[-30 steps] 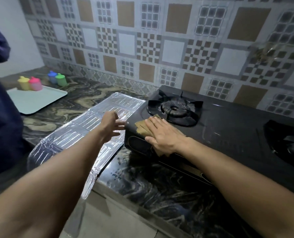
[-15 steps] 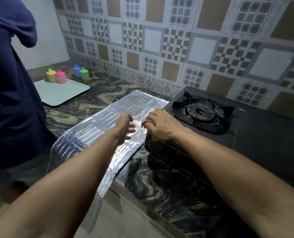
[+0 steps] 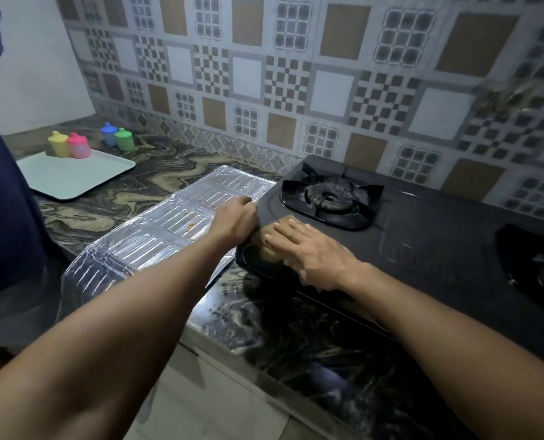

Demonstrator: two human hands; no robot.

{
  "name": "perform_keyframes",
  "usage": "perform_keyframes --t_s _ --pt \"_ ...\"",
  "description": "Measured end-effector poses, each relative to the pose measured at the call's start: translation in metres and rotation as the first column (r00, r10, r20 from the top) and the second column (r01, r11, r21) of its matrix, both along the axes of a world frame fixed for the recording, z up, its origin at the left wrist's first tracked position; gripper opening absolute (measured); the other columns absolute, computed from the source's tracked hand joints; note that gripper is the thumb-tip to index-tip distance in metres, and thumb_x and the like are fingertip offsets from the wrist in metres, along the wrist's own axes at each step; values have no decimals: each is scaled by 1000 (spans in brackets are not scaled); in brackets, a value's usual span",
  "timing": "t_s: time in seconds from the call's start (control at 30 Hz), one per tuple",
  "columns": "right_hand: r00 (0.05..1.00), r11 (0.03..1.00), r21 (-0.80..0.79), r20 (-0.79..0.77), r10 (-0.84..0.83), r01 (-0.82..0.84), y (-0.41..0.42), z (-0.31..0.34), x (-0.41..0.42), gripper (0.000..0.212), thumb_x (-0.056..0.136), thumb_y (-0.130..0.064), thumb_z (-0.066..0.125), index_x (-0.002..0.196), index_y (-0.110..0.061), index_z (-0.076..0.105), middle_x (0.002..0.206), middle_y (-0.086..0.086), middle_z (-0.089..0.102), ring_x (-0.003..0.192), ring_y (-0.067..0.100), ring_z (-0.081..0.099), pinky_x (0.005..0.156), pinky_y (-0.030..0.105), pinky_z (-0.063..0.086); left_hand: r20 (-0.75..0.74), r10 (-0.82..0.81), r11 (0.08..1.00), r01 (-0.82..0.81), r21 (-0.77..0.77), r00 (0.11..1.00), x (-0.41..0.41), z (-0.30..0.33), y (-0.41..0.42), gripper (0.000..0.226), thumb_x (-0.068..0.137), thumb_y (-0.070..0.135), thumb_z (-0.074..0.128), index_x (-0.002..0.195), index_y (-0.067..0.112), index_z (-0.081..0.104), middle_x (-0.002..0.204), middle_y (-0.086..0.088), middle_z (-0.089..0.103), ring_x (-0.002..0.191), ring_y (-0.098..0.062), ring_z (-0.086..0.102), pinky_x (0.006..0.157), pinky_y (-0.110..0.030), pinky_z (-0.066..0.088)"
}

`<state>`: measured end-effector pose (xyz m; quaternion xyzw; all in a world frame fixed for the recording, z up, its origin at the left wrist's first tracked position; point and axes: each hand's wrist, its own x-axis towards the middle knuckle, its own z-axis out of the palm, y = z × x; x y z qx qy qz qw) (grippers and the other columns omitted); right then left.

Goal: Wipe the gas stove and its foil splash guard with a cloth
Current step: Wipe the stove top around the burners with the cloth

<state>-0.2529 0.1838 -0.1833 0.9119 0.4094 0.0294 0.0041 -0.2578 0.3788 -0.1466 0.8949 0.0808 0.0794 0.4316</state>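
The black gas stove (image 3: 423,239) stands on the marble counter, its left burner (image 3: 327,196) just beyond my hands. A brown cloth (image 3: 265,238) lies on the stove's front left corner. My right hand (image 3: 312,254) presses flat on it, fingers straight. The foil splash guard (image 3: 156,236) lies flat on the counter left of the stove and carries orange-brown specks. My left hand (image 3: 235,222) sits at the stove's left edge where the foil meets it. Its fingers curl over that edge, and their tips are hidden.
A pale tray (image 3: 73,176) with several small coloured lidded cups (image 3: 78,146) sits at the far left. A person in dark blue (image 3: 7,201) stands at the left edge. The second burner (image 3: 537,268) is at the right. The patterned tiled wall (image 3: 296,74) rises behind.
My right hand slid from the stove's left edge back onto its top corner and flattened on the cloth. My left hand moved right from above the foil to the stove's edge and curled.
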Motion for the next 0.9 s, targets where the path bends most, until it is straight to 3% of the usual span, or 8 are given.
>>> perform_keyframes --t_s 0.03,0.1,0.2,0.3,0.43,0.6,0.73,0.9 --pt "999 999 10 -9 -47 47 -12 -1 -5 64 98 -34 44 153 -34 11 163 -4 6 150 20 0 120 31 -2 12 -29 997 28 70 1000 -1 1 -7 37 68 31 32 75 9 61 93 -19 65 94 -35 57 79 -40 45" --pt "989 989 3 -7 -147 147 -40 -3 -16 68 98 -45 41 154 -31 5 163 -4 4 150 20 0 122 35 1 37 -122 967 110 231 992 -2 -2 -25 57 74 33 30 109 10 68 127 -13 61 119 -31 54 105 -44 38" --pt "965 964 -46 38 -259 260 -84 -4 -38 72 96 -59 29 154 -28 1 163 -2 4 150 21 2 122 36 5 28 -224 881 190 434 974 -9 -1 -58 51 90 30 33 131 10 58 147 -5 47 140 -21 36 118 -43 19" --pt "939 939 -61 88 -333 339 -121 -7 -61 83 84 -67 12 155 -24 6 162 1 11 149 23 8 121 38 8 40 -358 794 282 539 933 -16 -5 -93 44 93 24 37 129 9 57 147 -5 47 144 -16 29 118 -45 14" --pt "908 915 14 112 -403 404 -158 -10 -84 84 83 -66 23 152 -17 26 157 6 29 145 28 26 117 43 22 30 -477 721 372 585 878 -29 -7 -132 41 93 21 39 127 10 60 147 -1 48 146 -13 24 119 -46 12" --pt "853 858 11 106 -511 513 -202 -10 -111 88 81 -72 15 154 -24 9 162 -2 9 150 18 7 120 36 7 -26 -556 650 455 609 831 -44 -12 -165 55 83 31 28 123 15 62 143 0 51 144 -13 29 117 -41 19" --pt "793 800 41 108 -599 599 -239 -11 -132 108 70 -85 -9 153 -22 19 161 1 17 149 21 14 118 36 13 -50 -599 617 500 607 799 -53 -13 -189 48 91 24 41 136 17 54 150 0 44 145 -14 27 120 -42 13" --pt "711 716 67 85 -698 694 -281 -8 -156 110 70 -84 -13 152 -20 24 159 1 24 147 21 19 117 37 18 -2 -665 578 516 632 747 -71 -12 -226 43 95 26 41 134 14 56 147 -1 47 144 -14 28 118 -41 14"
